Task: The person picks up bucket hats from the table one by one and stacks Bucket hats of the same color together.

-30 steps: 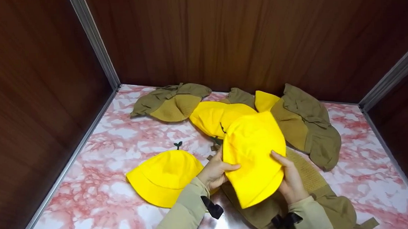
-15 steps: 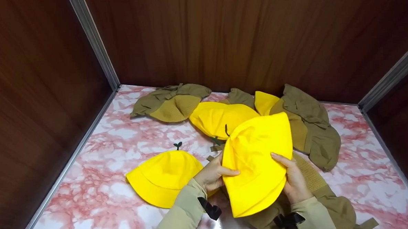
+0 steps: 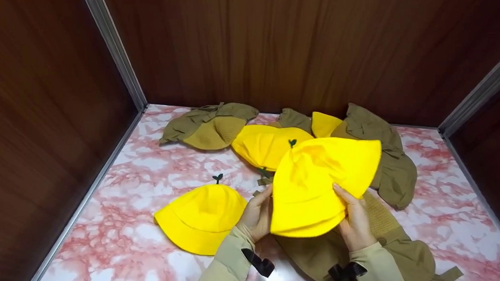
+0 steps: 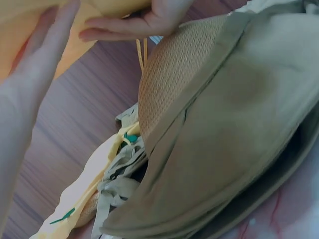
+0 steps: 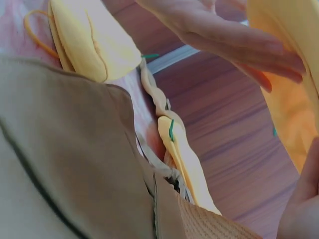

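Note:
A yellow bucket hat point(image 3: 319, 184) with a small green sprout on its crown is held up between both hands. My right hand point(image 3: 357, 220) pinches its brim, thumb on the front and fingers behind. At the hat's left edge is my left hand point(image 3: 257, 216); in the right wrist view the left hand point(image 5: 224, 40) has straight fingers against the yellow cloth. Another yellow hat point(image 3: 207, 218) lies just left of the left hand. Below the held hat lies an olive-brown hat point(image 3: 322, 255) with a woven part, large in the left wrist view.
Behind the hands, a yellow hat point(image 3: 267, 144) lies between brown hats, one at the back left point(image 3: 215, 125) and one at the right point(image 3: 394, 168). Dark wood panels point(image 3: 271, 42) stand around the pink-and-white marbled table point(image 3: 122, 222).
The held hat has turned, its upper brim swinging right and its sprout coming upright. The left thumb has slipped off the hat's front to its edge. The other hats have not moved.

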Action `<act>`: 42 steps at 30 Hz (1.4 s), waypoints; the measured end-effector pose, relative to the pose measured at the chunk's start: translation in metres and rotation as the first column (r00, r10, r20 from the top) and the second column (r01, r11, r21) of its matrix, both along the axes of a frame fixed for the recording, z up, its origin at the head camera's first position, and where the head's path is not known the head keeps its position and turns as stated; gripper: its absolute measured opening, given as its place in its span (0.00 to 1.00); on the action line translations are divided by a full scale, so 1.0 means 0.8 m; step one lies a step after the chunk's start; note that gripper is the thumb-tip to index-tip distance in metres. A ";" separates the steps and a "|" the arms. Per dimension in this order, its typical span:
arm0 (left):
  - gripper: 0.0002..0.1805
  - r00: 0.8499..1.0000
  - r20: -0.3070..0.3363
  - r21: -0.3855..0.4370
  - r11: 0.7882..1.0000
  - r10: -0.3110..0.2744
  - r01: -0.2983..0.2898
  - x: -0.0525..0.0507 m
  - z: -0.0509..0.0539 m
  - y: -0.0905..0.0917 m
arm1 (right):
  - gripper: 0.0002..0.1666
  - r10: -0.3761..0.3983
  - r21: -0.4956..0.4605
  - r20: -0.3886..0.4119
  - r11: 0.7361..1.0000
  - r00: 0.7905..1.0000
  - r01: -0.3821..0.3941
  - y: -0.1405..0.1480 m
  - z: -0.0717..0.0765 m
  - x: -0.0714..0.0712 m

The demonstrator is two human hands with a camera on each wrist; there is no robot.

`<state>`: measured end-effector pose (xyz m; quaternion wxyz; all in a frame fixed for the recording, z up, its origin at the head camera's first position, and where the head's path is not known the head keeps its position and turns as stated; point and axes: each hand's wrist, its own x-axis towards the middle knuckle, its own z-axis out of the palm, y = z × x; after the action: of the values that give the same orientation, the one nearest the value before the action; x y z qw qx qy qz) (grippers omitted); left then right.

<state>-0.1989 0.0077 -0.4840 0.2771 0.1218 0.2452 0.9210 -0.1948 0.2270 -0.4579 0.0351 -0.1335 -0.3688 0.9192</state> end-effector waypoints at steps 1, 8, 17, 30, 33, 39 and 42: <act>0.19 1.000 -0.012 0.030 0.999 -0.010 0.011 0.000 0.001 0.001 | 0.11 -0.028 -0.031 -0.006 0.999 1.000 0.028 -0.001 0.000 0.000; 0.48 1.000 -0.016 0.150 0.989 -0.020 0.022 0.002 0.000 0.011 | 0.18 -0.217 -0.122 -0.054 0.970 0.975 0.209 -0.012 -0.003 -0.001; 0.54 0.983 0.081 0.169 0.970 0.163 -0.175 0.007 -0.002 0.030 | 0.21 -0.394 -0.238 -0.054 0.898 0.918 0.371 -0.043 -0.012 0.000; 0.28 0.887 0.153 -0.076 0.900 0.436 -0.429 0.002 0.000 0.047 | 0.22 -0.333 -0.223 -0.044 0.922 0.942 0.316 -0.077 -0.032 0.013; 0.26 0.857 0.152 -0.133 0.869 0.493 -0.476 -0.001 -0.005 0.045 | 0.22 -0.301 -0.216 -0.057 0.935 0.952 0.282 -0.079 -0.035 0.016; 0.25 0.829 0.137 -0.205 0.834 0.543 -0.512 -0.006 -0.009 0.039 | 0.21 -0.220 -0.202 -0.074 0.958 0.973 0.201 -0.081 -0.032 0.021; 0.24 0.821 0.126 -0.214 0.824 0.556 -0.525 -0.008 -0.007 0.036 | 0.20 -0.183 -0.205 -0.050 0.964 0.982 0.170 -0.079 -0.028 0.022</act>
<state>-0.2053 0.0368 -0.4898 0.0343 -0.0622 0.3208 0.9445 -0.1770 0.1636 -0.4801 0.1159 -0.1371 -0.2598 0.9488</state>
